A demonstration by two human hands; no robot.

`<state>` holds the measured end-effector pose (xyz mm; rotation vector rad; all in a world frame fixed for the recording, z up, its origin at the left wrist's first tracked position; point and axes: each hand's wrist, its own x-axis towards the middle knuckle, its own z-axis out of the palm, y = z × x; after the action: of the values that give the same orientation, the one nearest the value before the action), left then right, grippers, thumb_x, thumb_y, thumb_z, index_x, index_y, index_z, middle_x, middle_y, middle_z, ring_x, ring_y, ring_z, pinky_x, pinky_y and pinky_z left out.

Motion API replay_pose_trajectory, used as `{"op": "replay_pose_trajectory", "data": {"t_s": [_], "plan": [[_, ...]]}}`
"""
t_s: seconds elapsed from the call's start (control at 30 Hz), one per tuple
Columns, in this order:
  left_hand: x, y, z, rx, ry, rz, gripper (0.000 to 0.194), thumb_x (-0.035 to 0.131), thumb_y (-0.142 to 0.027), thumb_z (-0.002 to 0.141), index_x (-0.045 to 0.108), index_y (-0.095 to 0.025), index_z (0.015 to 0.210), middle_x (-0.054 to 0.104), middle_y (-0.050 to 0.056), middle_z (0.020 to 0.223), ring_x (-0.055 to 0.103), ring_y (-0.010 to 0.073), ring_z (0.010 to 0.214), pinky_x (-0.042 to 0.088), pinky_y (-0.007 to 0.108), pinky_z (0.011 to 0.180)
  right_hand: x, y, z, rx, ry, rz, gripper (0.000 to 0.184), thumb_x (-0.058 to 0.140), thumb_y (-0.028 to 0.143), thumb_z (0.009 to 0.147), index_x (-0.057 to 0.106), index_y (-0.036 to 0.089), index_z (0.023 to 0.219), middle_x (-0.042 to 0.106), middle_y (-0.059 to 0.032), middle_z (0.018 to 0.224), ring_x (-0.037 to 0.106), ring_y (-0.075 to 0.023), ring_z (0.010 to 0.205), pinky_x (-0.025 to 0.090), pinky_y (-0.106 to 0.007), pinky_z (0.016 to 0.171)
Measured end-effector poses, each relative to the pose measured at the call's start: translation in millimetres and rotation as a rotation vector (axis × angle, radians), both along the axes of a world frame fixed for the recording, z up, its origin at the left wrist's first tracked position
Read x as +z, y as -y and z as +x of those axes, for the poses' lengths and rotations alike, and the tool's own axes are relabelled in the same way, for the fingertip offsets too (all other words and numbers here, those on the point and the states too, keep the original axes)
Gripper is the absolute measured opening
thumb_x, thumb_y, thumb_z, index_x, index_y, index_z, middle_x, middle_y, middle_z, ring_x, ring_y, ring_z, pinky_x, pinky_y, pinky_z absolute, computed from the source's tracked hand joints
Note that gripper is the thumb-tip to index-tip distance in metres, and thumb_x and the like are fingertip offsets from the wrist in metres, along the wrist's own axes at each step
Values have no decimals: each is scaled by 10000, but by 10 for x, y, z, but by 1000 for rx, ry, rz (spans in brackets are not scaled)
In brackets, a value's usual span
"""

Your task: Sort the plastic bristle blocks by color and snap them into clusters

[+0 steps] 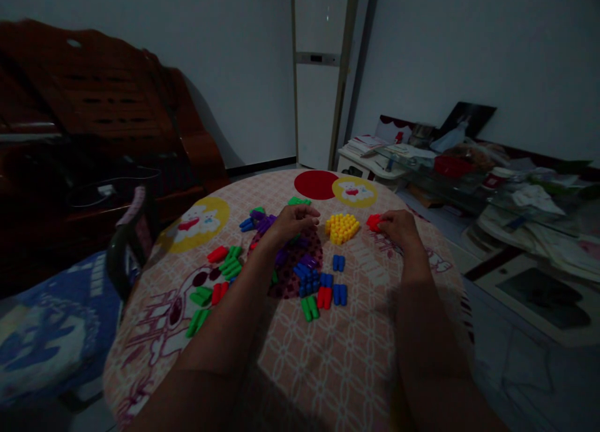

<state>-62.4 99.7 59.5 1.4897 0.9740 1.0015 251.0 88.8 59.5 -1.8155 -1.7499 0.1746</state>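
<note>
Red piece [373, 222] partly behind right hand [398, 226]

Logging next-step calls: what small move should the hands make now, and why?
Probably move the left hand to the red piece between a green piece and a blue piece: the right hand holds red blocks, and the yellow blocks sit clustered together.

A wooden sofa [100, 79] and tablecloth [323, 363] suggest a home.

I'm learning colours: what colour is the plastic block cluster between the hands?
The plastic block cluster is yellow, clearest in the head view.
</note>
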Motion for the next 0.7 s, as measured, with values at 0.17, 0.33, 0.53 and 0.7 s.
{"op": "replay_pose_trajectory", "data": {"t_s": [0.17,0.33,0.53,0.7], "plan": [[-19,-19,-12,-11,9,-9,287,743,-270,719,674,-124,956,714,47,770,668,145,639,565,287,633,-88,-43,-35,-40,134,-41,166,653,166,707,787,183,804,768,-68,825,683,-191,785,463,-252,698],[-17,-16,1,-24,14,-17,289,752,-275,710,673,-127,945,713,45,780,660,133,640,560,271,629,-186,-89,-40,-78,156,-54,184,636,162,736,777,185,852,769,-69,887,677,-181,819,454,-243,714],[4,18,13,-21,-14,-13,243,734,-253,729,670,-142,936,707,32,769,661,131,652,553,259,625,-250,-117,-42,-145,180,-21,202,637,168,733,746,177,902,761,-89,902,674,-203,820,449,-262,697],[-3,3,-2,-24,-22,-22,221,722,-247,745,677,-146,937,712,40,785,667,142,664,561,285,646,-231,-81,-57,-108,55,10,71,646,174,695,700,175,741,742,-82,792,657,-187,710,453,-249,625]]}}
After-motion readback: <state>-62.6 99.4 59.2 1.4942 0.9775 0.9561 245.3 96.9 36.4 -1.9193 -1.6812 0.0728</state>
